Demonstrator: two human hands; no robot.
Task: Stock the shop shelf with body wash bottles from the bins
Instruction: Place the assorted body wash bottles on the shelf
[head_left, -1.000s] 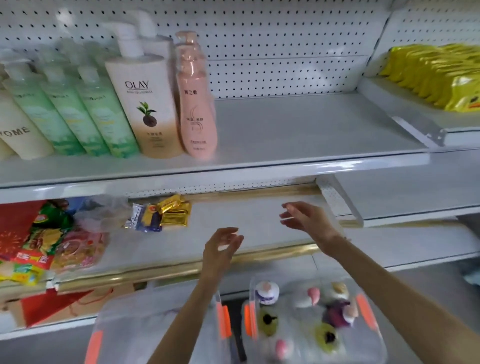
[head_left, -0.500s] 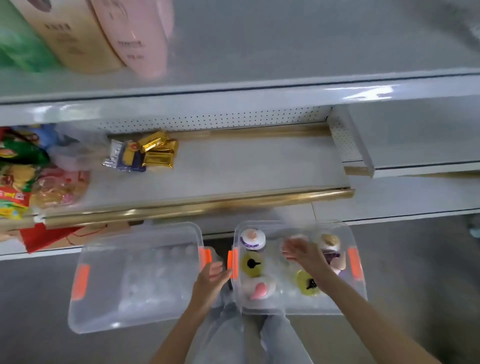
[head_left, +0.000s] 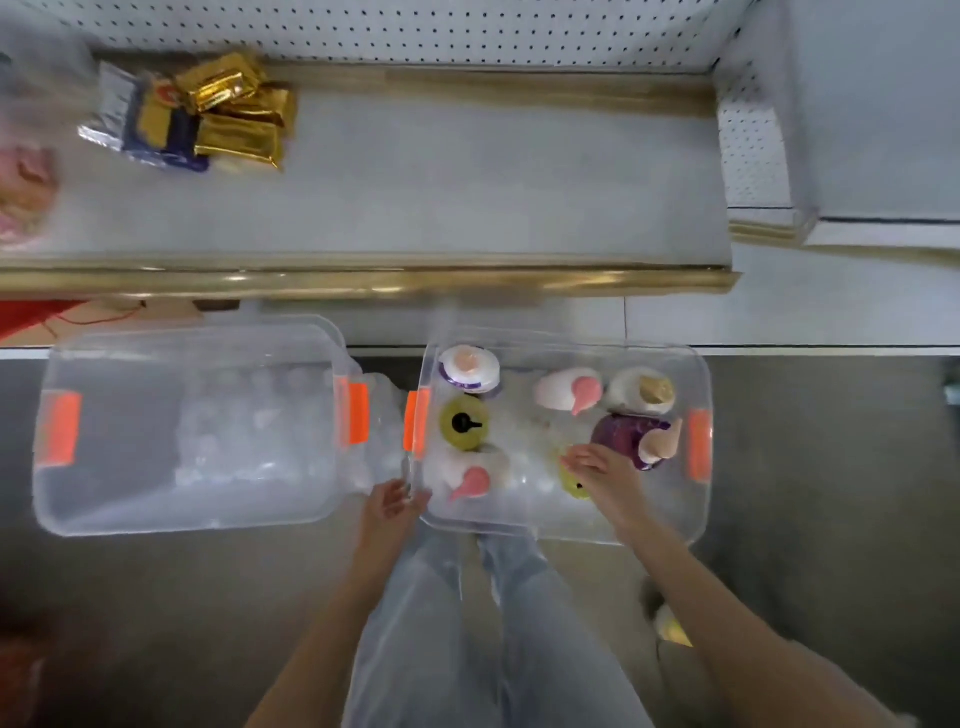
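Head view: looking straight down, two clear bins on the floor in front of the shelf, jeans legs (head_left: 467, 623) at the near edge.
Right bin (head_left: 704, 519): here's the stock, seven pump bottles standing upright, seen from their tops.
Far row: white bottle with a purple band (head_left: 469, 370) at the left, white bottle with a pink pump (head_left: 561, 389) in the middle, white bottle with a tan cap (head_left: 644, 389) at the right.
Middle: yellow-green bottle with a black pump (head_left: 464, 422) by the left wall, purple bottle (head_left: 623, 436) by the right wall.
Near row: a second pink-pump bottle (head_left: 470, 480) at the left, a second yellow-green bottle (head_left: 571, 486) beside it.
Right hand (head_left: 602, 478): down inside the right bin, over that second yellow-green bottle; fingers fairly straight and close together, pointing left, not wrapped round it.
Left hand (head_left: 392, 506): at the near left corner of the right bin, fingers loosely bent and a little apart; blurred, so I cannot tell whether they pinch the rim or only touch it.
Left bin (head_left: 182, 525): just beside the right one; only pale blurred shapes inside.
Shelf (head_left: 467, 197): beyond the bins, its gold rail (head_left: 363, 280) along the near edge.
Gold packets (head_left: 234, 114): far left on the shelf, in a small pile.
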